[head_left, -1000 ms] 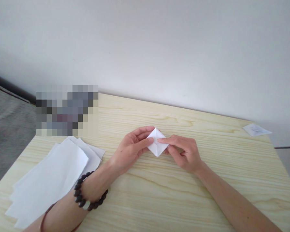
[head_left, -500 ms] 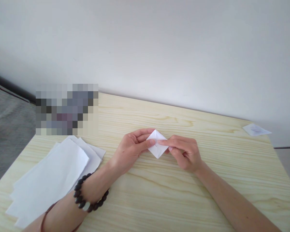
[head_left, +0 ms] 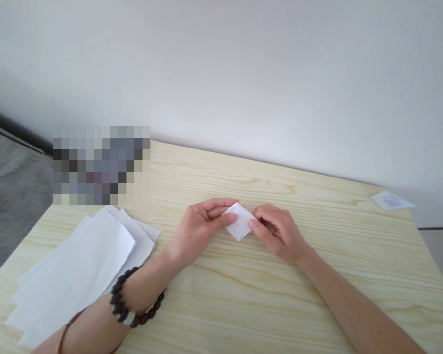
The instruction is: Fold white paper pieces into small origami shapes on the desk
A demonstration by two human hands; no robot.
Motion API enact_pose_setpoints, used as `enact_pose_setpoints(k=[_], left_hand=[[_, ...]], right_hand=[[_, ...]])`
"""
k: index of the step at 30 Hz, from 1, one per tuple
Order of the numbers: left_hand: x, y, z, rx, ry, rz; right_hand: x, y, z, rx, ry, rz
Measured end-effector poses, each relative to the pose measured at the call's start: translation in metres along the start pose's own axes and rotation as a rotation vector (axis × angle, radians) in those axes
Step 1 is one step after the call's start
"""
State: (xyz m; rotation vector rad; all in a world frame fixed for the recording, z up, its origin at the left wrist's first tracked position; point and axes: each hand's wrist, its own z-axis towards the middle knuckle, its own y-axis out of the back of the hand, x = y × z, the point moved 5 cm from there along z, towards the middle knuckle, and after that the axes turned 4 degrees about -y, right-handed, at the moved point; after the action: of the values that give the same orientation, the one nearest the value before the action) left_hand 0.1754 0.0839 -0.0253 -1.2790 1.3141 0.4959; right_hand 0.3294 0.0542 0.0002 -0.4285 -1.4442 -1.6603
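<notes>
A small white folded paper (head_left: 238, 221), diamond-shaped, is held just above the light wooden table (head_left: 317, 275) near its middle. My left hand (head_left: 201, 228) pinches its left corner between thumb and fingers. My right hand (head_left: 278, 231) pinches its right side, thumb on top and the fingers curled under. A dark bead bracelet (head_left: 135, 305) circles my left wrist.
A fanned stack of white paper sheets (head_left: 81, 270) lies at the table's left front. A small folded paper piece (head_left: 391, 200) rests at the far right corner by the white wall. A pixelated patch (head_left: 101, 164) covers the far left corner. Grey floor shows at the left.
My right hand has shifted from pressing a finger across the paper's top to gripping its right edge. The paper sits slightly lower and more tilted. The left hand has barely moved.
</notes>
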Motion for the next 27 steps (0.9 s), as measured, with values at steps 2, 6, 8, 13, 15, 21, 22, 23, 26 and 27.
enact_pose_setpoints(k=[2, 6, 8, 13, 15, 21, 22, 23, 26, 27], left_hand=[[-0.001, 0.000, 0.000, -0.001, 0.010, 0.021], [-0.004, -0.002, 0.000, -0.004, 0.016, 0.086], [-0.006, -0.003, -0.001, -0.016, 0.004, 0.109], [-0.010, -0.006, -0.004, -0.025, -0.012, 0.177], [-0.011, -0.006, -0.005, -0.024, -0.016, 0.201], [-0.008, -0.006, -0.006, -0.025, 0.002, 0.188], [-0.008, -0.006, -0.005, -0.021, -0.001, 0.180], [-0.008, -0.006, -0.004, -0.012, -0.004, 0.168], [-0.008, -0.007, -0.002, 0.039, -0.016, 0.124], [-0.008, -0.007, -0.002, 0.059, -0.012, 0.121]], right_hand=[[0.001, 0.000, 0.000, 0.004, 0.021, -0.005], [0.000, -0.003, -0.002, 0.041, 0.051, 0.000], [0.000, -0.004, -0.003, 0.060, 0.065, 0.016], [0.001, -0.005, -0.003, 0.128, 0.084, 0.070], [0.002, -0.005, -0.003, 0.131, 0.081, 0.077], [0.003, -0.003, -0.002, 0.056, 0.071, 0.108], [0.003, -0.003, -0.002, 0.052, 0.071, 0.114], [0.003, -0.003, -0.002, 0.051, 0.068, 0.119], [0.000, -0.003, -0.003, 0.042, 0.032, 0.134], [-0.001, -0.003, -0.004, 0.034, 0.014, 0.137]])
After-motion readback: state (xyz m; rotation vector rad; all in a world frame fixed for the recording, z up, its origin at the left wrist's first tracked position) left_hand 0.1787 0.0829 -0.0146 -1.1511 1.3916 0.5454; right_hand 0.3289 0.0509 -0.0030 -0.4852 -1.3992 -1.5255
